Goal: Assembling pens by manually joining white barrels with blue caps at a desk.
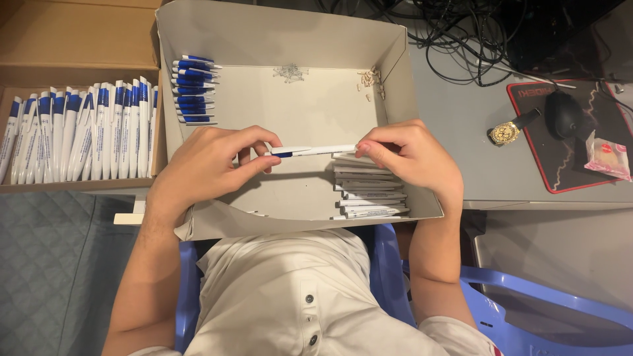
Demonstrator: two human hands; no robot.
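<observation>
Holding a white pen (315, 151) w/ blue tip horizontally over the shallow cardboard tray (277, 46): left hand (214, 161) pinches the blue end, right hand (409, 155) pinches the white end, both closed on it. Below right hand, a stack of white pen barrels (369, 194) lies in tray's near right corner. Blue pen parts (193, 89) sit far left in tray; small springs (289, 71) & tiny pale bits (370, 80) near far wall. Box of finished pens (79, 132) to the left. Counter (461, 132) at right carries a wristwatch (506, 133), mouse (564, 113).
</observation>
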